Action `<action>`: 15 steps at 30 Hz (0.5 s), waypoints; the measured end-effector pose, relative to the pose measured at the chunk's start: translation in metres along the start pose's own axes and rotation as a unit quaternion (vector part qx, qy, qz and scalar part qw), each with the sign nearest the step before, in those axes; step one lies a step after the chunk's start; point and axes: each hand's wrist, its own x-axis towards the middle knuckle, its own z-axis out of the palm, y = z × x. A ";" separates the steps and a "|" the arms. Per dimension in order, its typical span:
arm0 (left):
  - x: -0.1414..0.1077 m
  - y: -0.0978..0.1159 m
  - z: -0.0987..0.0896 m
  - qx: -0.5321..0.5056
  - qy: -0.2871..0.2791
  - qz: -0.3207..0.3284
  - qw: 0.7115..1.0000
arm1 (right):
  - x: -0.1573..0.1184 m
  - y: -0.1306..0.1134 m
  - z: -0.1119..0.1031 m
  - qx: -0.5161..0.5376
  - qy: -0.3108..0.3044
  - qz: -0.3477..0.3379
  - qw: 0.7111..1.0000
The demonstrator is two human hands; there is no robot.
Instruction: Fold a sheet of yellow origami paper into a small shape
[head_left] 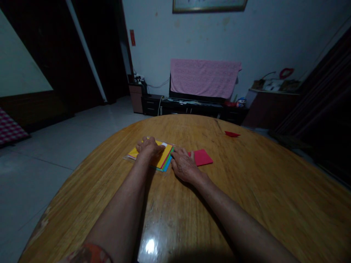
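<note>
A stack of coloured paper (pixel 165 155), yellow on top with red, green and blue edges showing below, lies on a round wooden table in a clear plastic sleeve (pixel 126 157). My left hand (pixel 148 148) rests flat on the yellow sheet, fingers spread. At the stack's right edge is my right hand (pixel 184 164), its thumb and bent fingers closed on the sheets' edge; the exact grip is partly hidden. Beside its outer fingers lies a red paper square (pixel 203 157), partly covered by that hand. A small folded red paper piece (pixel 231 134) sits farther off to the right.
The wooden table (pixel 241 204) fills the foreground, its rounded far edge facing a low black cabinet (pixel 189 109). A pink cloth (pixel 204 78) drapes over a flat screen there. A side cabinet (pixel 260 109) stands at right, and tiled floor (pixel 104 120) shows at left.
</note>
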 end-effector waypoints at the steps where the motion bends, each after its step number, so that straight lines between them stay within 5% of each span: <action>1: 0.000 0.000 -0.001 -0.002 0.001 -0.007 1.000 | 0.000 0.000 0.000 0.002 -0.002 0.001 1.000; 15: 0.002 -0.002 -0.001 -0.017 -0.013 -0.021 1.000 | 0.004 -0.003 0.003 0.055 0.006 0.025 0.998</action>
